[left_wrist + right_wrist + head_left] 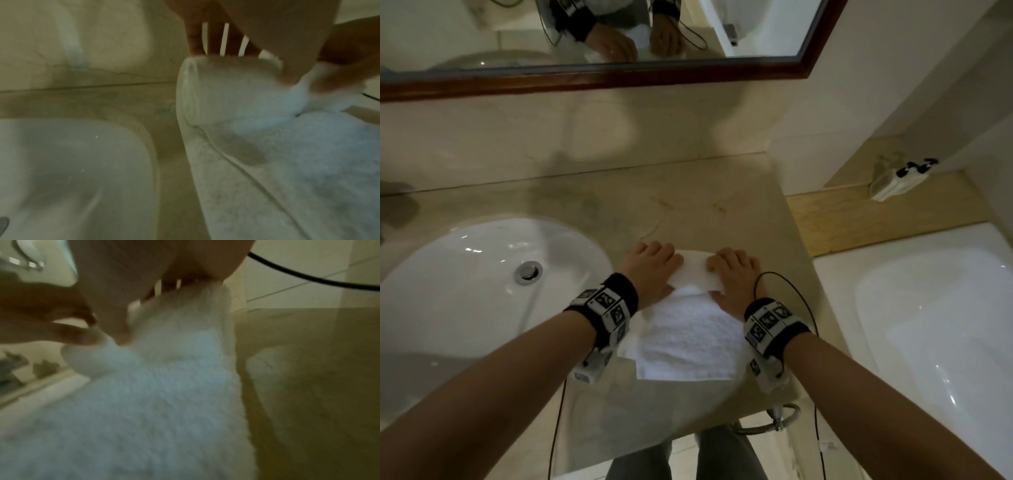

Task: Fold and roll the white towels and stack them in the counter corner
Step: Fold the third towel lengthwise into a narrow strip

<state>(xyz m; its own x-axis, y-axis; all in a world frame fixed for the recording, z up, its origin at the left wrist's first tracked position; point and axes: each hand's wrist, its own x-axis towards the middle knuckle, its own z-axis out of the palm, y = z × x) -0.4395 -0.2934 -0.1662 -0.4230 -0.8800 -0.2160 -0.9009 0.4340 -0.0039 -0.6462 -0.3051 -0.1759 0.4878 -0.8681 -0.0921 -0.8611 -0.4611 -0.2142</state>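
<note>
A white towel [688, 339] lies on the beige counter [654, 212], between the sink and the counter's right edge. Its far end is rolled into a tube [695, 270] and its near part lies flat. My left hand [650, 263] curls over the roll's left end, fingers on the far side. My right hand [732, 270] curls over the right end. The left wrist view shows the roll [230, 91] with my left fingers [216, 40] behind it. The right wrist view shows the right fingers [170, 283] over the towel [156, 386].
A white sink [476, 274] sits at the left. A white bathtub [928, 315] lies right of the counter, with a ledge carrying a small white device [893, 178]. A framed mirror [592, 72] hangs above the back wall. A hose fitting [777, 418] hangs below the counter's front edge.
</note>
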